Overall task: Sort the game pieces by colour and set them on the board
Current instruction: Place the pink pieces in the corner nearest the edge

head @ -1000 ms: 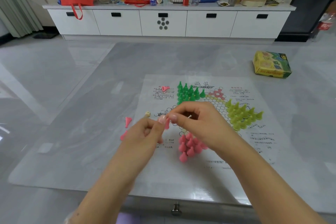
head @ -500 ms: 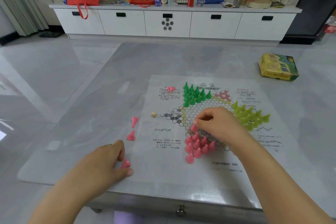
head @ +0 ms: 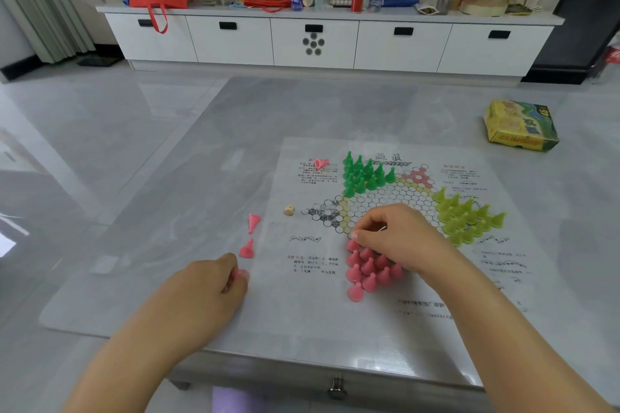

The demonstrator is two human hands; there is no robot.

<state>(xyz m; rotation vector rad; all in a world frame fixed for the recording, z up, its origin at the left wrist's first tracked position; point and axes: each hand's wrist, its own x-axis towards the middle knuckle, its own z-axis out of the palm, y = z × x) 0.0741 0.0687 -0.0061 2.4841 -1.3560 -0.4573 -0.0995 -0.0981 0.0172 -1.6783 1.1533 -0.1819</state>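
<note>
1. Left hand (head: 208, 288) – rests on the worktop (head: 167, 211) just off the board's left edge, fingers curled round a pink piece (head: 240, 273) it pinches at the fingertips.
2. Two loose pink pieces (head: 247, 249) lie on the worktop just beyond that hand, off the board; these look like what is left to collect.
3. A small die (head: 289, 209) sits on the paper board (head: 335, 312) near its left side, and one stray pink piece (head: 321, 163) lies tipped over beside the green group.
4. Green pieces (head: 364, 174) stand packed in their corner – apparently done.
5. Pink group (head: 367, 270) stands in the near corner, partly filled.
6. Right hand (head: 399, 238) hovers over the top of the pink group, fingertips pinched together; whether a piece is between them I cannot tell.
7. Yellow-green pieces (head: 468, 220) fill the right corner, seemingly complete.
</note>
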